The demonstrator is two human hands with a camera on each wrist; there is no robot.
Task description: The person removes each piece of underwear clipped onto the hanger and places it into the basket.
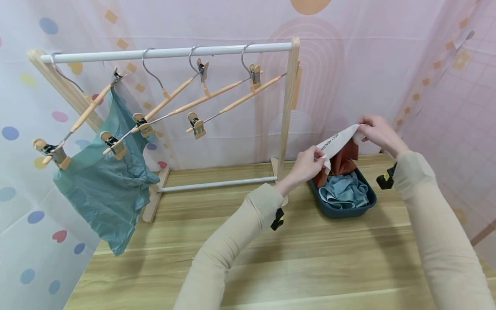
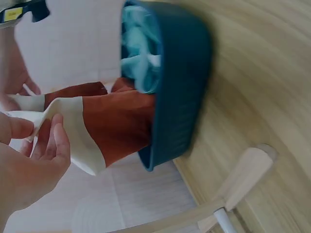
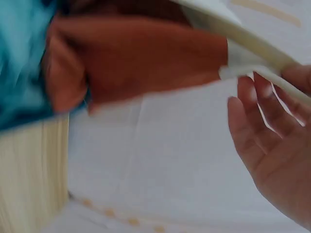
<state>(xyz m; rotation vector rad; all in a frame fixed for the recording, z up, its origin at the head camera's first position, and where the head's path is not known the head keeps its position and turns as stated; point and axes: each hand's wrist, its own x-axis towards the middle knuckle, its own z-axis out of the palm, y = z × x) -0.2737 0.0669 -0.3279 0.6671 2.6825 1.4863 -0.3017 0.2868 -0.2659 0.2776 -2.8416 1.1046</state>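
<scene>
The left hand (image 1: pixel 306 164) and right hand (image 1: pixel 377 130) are pinching the white waistband (image 1: pixel 336 140) of the rust-red garment (image 1: pixel 344 156), thumbs and fingers (image 2: pixel 60 141) gripping the band. The garment is hanging into the dark-blue basin (image 1: pixel 345 213), beside teal cloth (image 1: pixel 345 189). The basin is standing on the desk (image 1: pixel 310 267).

Here in the head view, the left arm (image 1: pixel 228 249) angles up from bottom centre, the right arm (image 1: pixel 438 228) up the right side! Left hand (image 1: pixel 307 167), right of centre, pinches thumb to fingers; right hand (image 1: pixel 381 133), higher and farther right, pinches too!
</scene>
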